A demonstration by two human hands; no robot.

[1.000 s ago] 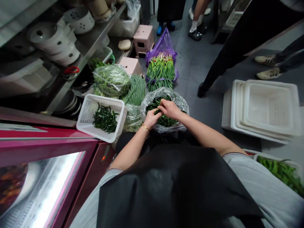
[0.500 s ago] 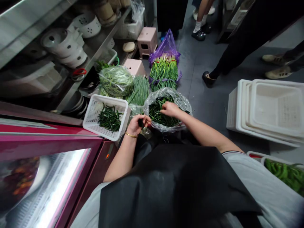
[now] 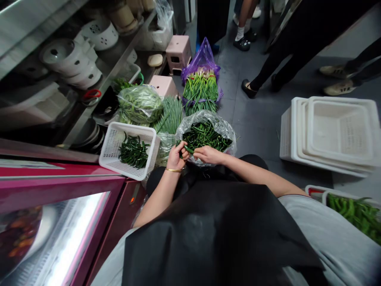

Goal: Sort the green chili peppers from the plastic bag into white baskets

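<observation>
A thin dark green pepper [image 3: 189, 149] is held between my two hands at the near left rim of a clear plastic bag [image 3: 228, 129]. My left hand [image 3: 176, 156], with a gold bracelet at the wrist, is closed on its left end. From the right, my right hand [image 3: 206, 154] pinches its other end. Many dark green peppers [image 3: 208, 136] fill the bag. To the left, a white perforated basket [image 3: 110, 146] holds a smaller pile of similar peppers [image 3: 134, 151].
Beyond the bag lie green onions [image 3: 201, 89] in purple plastic, thin green stalks [image 3: 170, 115] and bagged greens [image 3: 141, 104]. Pink stools [image 3: 178, 51] stand behind. Stacked white baskets [image 3: 342, 133] are at right. Several people's legs show on the floor. A lit display case [image 3: 110, 186] is at left.
My right hand has come out of the peppers in the bag and moved left and down to meet my left hand. A green pepper now shows between them. The view has shifted slightly.
</observation>
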